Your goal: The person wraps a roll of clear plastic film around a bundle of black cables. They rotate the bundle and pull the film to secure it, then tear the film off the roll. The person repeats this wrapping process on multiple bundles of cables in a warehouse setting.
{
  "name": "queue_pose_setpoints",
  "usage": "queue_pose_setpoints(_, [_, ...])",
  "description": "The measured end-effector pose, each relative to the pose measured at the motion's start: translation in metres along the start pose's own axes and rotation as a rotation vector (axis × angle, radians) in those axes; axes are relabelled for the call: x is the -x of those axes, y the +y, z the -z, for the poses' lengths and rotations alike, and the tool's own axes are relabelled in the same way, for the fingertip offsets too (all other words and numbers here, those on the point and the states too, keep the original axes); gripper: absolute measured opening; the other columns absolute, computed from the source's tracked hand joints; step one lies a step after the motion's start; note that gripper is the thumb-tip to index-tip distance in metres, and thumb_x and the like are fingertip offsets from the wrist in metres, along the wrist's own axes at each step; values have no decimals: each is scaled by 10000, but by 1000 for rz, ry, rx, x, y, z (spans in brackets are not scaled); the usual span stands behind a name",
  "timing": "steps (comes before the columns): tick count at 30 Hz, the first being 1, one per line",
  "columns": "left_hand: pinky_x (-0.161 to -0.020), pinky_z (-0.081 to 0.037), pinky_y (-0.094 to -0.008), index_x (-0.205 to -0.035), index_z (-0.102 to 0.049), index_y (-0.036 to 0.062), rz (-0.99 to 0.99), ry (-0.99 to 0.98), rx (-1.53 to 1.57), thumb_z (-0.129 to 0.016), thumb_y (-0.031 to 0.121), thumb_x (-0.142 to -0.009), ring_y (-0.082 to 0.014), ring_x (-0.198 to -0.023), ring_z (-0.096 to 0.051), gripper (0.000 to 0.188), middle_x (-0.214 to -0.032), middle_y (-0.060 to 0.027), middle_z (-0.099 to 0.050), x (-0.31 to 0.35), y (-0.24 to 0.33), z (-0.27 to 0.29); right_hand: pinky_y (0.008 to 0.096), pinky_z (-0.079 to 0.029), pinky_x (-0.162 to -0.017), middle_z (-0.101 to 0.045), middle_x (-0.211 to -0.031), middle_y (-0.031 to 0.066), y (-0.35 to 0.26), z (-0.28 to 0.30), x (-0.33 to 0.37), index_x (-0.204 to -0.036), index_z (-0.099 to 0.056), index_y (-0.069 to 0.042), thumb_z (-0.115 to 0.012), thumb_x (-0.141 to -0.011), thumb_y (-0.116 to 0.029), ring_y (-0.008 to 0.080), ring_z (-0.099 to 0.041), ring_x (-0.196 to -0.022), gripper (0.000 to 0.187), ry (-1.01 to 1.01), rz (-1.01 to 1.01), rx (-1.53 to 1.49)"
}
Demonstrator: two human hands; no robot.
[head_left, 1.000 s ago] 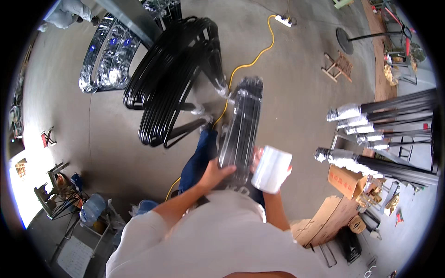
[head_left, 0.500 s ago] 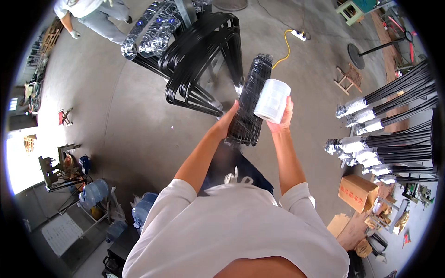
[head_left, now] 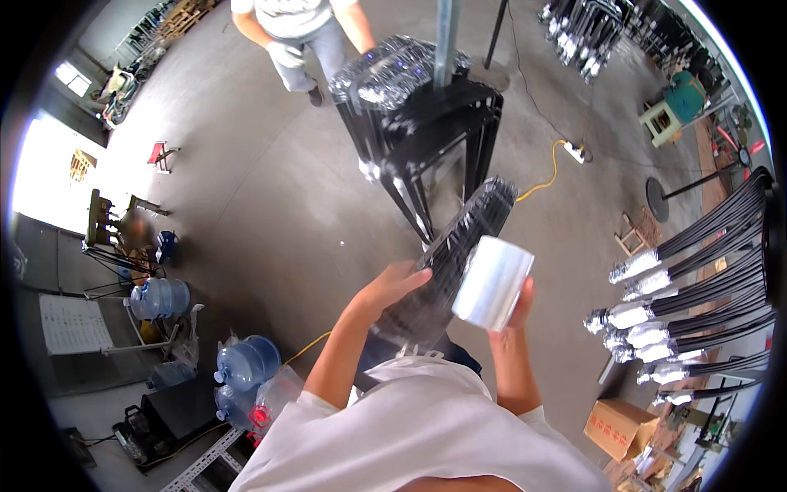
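A long bundle of black bars (head_left: 463, 250), wrapped in clear film, slopes away in front of my body, its near end by my waist. My left hand (head_left: 392, 289) grips its left side, with the thumb on top and the other fingers partly hidden. In my right hand (head_left: 518, 307) is a roll of clear stretch film (head_left: 493, 283), tilted and close against the bundle's right side. The fingers under the roll are mostly hidden. Beyond the bundle's far end stands a stack of bent black tube frames (head_left: 434, 135) around a metal post.
Another person (head_left: 303, 41) stands beyond the stack, one gloved hand showing. Film-wrapped black tubes (head_left: 648, 332) jut in from the right. A yellow cable (head_left: 553, 176) runs to a power strip (head_left: 576, 152). Water jugs (head_left: 246, 365) stand at the lower left; a cardboard box (head_left: 620, 428) sits lower right.
The view has shifted, so the stack, bundle and both hands appear lower. The film roll stays in my right hand and the bundle in my left. The other person is now beside the stack.
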State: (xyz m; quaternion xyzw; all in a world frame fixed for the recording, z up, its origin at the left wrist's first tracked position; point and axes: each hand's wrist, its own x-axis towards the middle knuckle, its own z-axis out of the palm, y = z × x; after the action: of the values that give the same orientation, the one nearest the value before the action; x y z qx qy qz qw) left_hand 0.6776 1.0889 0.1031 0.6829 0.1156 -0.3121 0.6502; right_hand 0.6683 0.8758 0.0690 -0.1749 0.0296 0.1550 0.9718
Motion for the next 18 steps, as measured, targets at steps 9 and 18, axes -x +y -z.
queue_pose_setpoints(9, [-747, -414, -263, -1009, -560, -26, 0, 175, 129, -475, 356, -875, -127, -833, -532, 414, -913, -72, -588, 114, -82, 111, 373, -483, -796, -583, -1058, 110, 137, -53, 17, -1167, -472, -12, -565, -773, -393, 221, -584, -928, 556, 34, -193, 78])
queue_pose_setpoints(18, [-708, -426, -251, -984, -556, -52, -102, 312, 338, -482, 328, -881, -120, -789, -543, 401, -868, -71, -596, 183, -93, 191, 366, -469, -811, -561, -1066, 121, 239, -117, -10, -1185, -432, 8, -457, -829, -381, 226, -572, -940, 527, -43, -274, 237])
